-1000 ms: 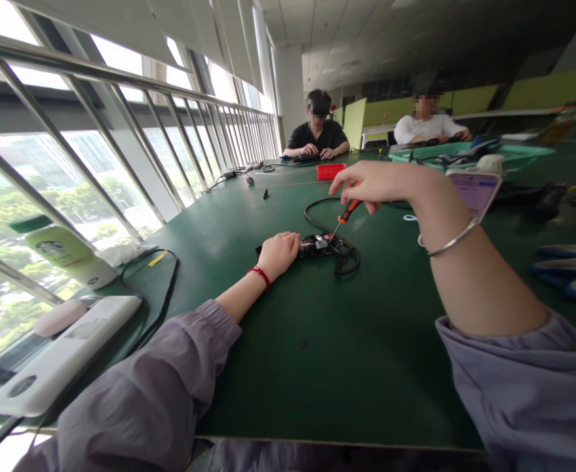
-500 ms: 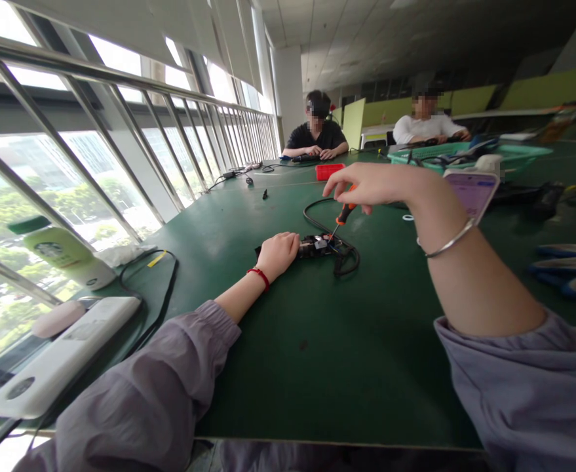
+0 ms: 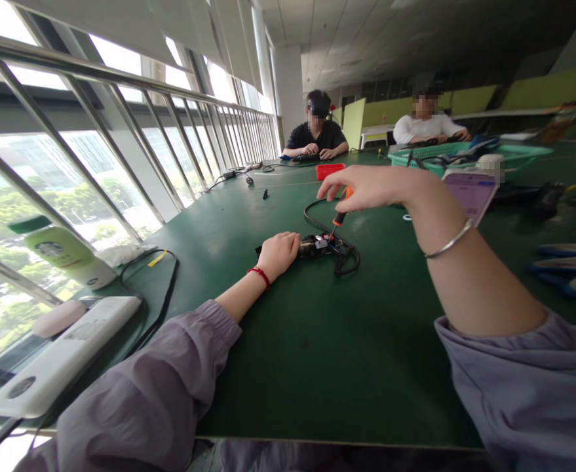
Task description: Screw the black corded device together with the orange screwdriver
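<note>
A black corded device (image 3: 317, 245) with its inner parts exposed lies on the green table (image 3: 327, 367). My left hand (image 3: 278, 254) is wrapped round its left end and presses it to the tabletop. Above the device, my right hand (image 3: 361, 187) grips an orange and black screwdriver (image 3: 339, 217) by the handle, fingers bent over its top. The screwdriver stands nearly upright, its tip at the right part of the device. A black cable (image 3: 312, 208) loops behind and to the right of the device. What exactly the tip touches is too small to tell.
A red tray (image 3: 329, 172) and a teal basket (image 3: 523, 155) of tools stand farther back. A phone (image 3: 472, 191) leans behind my right wrist; gloves (image 3: 573, 269) lie right. A bottle (image 3: 66, 252) and a white power bank (image 3: 66, 357) are left. Two people sit across the table.
My right hand has shifted slightly left, and the screwdriver has come closer to upright over the device. My left hand and the device look unmoved.
</note>
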`<action>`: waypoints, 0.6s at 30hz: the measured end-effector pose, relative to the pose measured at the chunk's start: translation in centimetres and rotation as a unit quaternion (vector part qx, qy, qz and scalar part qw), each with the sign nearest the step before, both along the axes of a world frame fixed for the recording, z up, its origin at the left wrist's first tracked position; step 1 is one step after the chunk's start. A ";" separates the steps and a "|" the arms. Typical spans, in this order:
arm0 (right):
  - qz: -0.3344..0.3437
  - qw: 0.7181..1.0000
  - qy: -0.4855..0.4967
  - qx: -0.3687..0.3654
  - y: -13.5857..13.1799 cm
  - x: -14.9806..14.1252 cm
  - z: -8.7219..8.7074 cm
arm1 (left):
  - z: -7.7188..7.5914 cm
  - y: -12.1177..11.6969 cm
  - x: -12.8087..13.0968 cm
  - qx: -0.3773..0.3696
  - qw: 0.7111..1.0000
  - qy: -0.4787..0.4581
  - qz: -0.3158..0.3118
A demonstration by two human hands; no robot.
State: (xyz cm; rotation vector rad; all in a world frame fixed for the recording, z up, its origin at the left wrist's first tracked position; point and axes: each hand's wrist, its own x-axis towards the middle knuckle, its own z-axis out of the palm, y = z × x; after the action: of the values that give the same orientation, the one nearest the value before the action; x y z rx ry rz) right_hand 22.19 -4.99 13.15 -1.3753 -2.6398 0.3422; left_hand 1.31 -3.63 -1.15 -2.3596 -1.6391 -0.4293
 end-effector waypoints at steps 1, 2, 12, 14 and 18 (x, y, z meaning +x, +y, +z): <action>0.011 1.000 0.002 0.001 0.0 -0.1 0.0 | 0.0 0.0 0.0 -0.001 1.000 -0.001 0.000; 0.015 1.000 0.001 -0.002 0.0 -0.1 0.0 | 0.0 0.0 0.0 -0.002 1.000 -0.002 0.000; -0.064 0.997 -0.011 -0.029 -0.1 0.0 0.1 | 0.0 0.0 0.1 0.007 1.000 0.006 0.002; -0.022 0.999 0.006 -0.029 0.2 0.5 0.0 | 0.0 0.0 0.0 0.008 1.000 0.006 0.001; 0.021 0.998 0.019 -0.052 0.5 1.1 0.0 | -0.1 0.0 -0.1 0.007 1.000 0.003 -0.002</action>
State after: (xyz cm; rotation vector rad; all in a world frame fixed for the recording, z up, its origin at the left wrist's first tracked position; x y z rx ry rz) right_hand 23.32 -4.52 13.13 -1.3297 -2.6569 0.5123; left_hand 1.20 -3.59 -1.23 -2.3516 -1.6248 -0.4315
